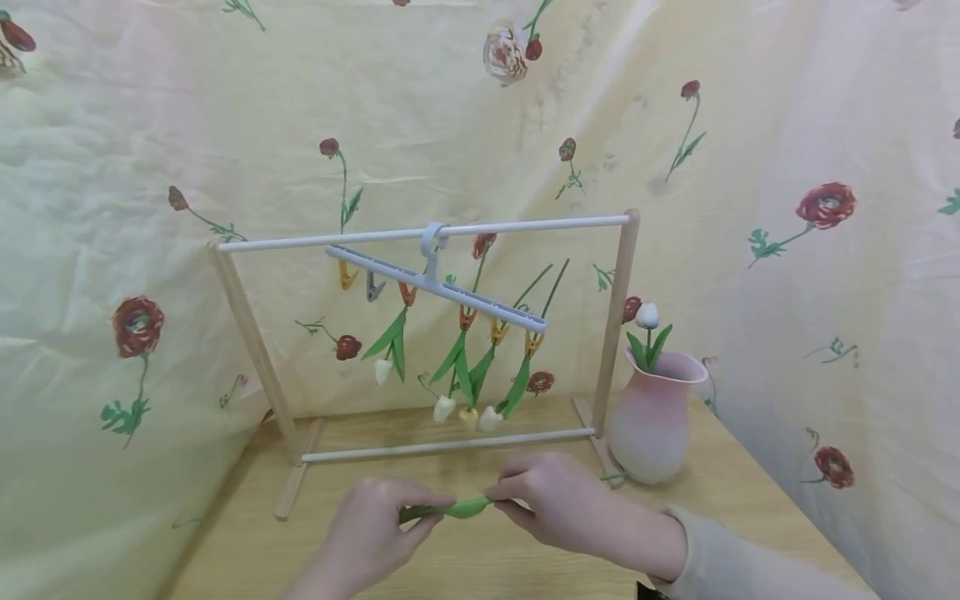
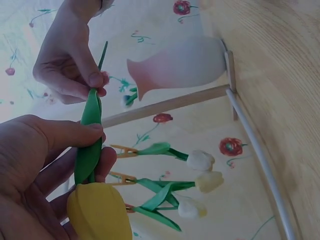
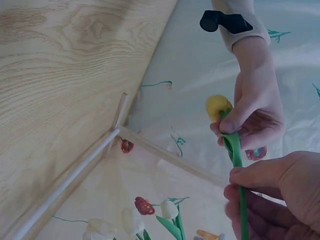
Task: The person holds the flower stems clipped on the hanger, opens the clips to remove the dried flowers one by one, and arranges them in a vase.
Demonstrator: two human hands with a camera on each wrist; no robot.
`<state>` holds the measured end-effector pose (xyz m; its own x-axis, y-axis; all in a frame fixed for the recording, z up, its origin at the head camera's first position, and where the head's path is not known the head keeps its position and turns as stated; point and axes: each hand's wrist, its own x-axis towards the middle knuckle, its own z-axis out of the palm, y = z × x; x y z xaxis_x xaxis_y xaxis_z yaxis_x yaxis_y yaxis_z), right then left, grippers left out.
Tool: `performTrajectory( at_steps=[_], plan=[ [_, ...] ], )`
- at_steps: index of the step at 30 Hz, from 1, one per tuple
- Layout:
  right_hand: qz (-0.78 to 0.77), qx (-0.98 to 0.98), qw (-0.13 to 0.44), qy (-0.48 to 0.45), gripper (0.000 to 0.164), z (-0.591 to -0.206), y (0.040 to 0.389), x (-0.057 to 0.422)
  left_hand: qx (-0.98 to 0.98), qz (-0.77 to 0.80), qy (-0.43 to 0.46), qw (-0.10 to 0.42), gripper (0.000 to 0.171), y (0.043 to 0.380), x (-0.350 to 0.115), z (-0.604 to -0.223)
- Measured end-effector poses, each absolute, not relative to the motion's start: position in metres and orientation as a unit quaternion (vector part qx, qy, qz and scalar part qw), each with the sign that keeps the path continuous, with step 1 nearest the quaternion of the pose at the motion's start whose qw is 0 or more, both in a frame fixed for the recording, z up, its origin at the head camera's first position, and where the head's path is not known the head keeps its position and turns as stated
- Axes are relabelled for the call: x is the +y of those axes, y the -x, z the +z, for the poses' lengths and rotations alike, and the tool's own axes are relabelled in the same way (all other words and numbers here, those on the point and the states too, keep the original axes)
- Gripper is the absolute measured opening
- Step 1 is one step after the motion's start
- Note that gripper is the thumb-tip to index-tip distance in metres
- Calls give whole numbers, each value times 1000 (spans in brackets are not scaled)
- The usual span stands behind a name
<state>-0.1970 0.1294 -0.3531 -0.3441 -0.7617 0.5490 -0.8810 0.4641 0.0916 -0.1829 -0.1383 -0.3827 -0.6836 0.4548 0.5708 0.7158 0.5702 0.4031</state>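
A yellow artificial tulip (image 2: 100, 212) is held between both hands, low in front of a small rack. My left hand (image 1: 375, 525) pinches its green leaves (image 2: 89, 157) between thumb and fingers, just behind the yellow bloom. Farther along, the right hand (image 1: 558, 508) pinches the green stem (image 3: 243, 212) where the leaves end. Behind them a pale clip hanger (image 1: 390, 270) hooks over the rack's white top bar (image 1: 525, 226), tilted with its right end lower. Several tulips, among them a white one (image 1: 383, 371), hang bloom-down from orange and yellow clips.
A yellow clip (image 1: 347, 275) and a grey clip (image 1: 373, 287) at the hanger's left hold nothing. Right of the rack's wooden post (image 1: 617, 325) stands a pink-and-white vase (image 1: 651, 425) with a white tulip (image 1: 647, 316). A floral cloth (image 1: 225, 125) hangs behind the wooden table (image 1: 510, 567).
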Motion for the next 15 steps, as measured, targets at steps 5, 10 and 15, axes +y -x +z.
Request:
performTrajectory(
  at_steps=[5,10,15],
  plan=[
    [98,-807,297,-502,20,-356,197,129,-863,-299,344,219,26,185,-133,-382],
    [85,-801,322,-497,23,-358,196,128,-863,-276,349,238,28,188,-129,-384],
    [78,-802,339,-486,23,-361,197,131,-860,-266,355,254,28,192,-125,-389]
  ],
)
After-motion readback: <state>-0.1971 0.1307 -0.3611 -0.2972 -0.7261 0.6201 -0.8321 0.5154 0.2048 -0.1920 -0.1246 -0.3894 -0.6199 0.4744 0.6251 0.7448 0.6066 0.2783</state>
